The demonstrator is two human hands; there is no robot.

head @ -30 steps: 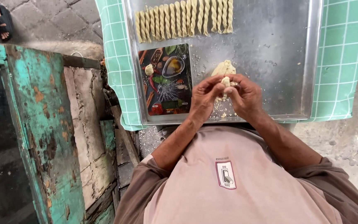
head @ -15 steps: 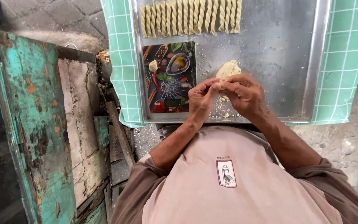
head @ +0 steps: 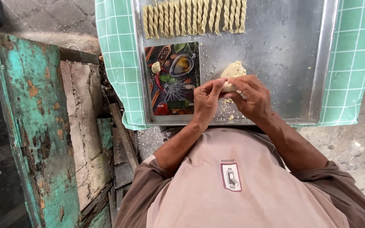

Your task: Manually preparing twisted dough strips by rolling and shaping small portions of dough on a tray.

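The left hand (head: pixel 206 99) and the right hand (head: pixel 250 96) meet fingertip to fingertip over the near part of the metal tray (head: pixel 275 50), both closed in a pinch on a small piece of dough (head: pixel 229 88) held between them. Just beyond the hands, the dough lump (head: pixel 233 69) sits on the tray, touching or nearly touching the pinched piece. Crumbs lie on the tray under the hands. At the tray's left side lies a flat picture-printed board (head: pixel 172 80) with a small dough bit on it. Along the tray's far edge runs a row of twisted dough sticks (head: pixel 193 17). Under the tray a green checked cloth (head: pixel 115 63) covers the desk.

My judgement: the dough looks dry and crumbly, so the pinched piece could break or shed more crumbs if squeezed too hard.
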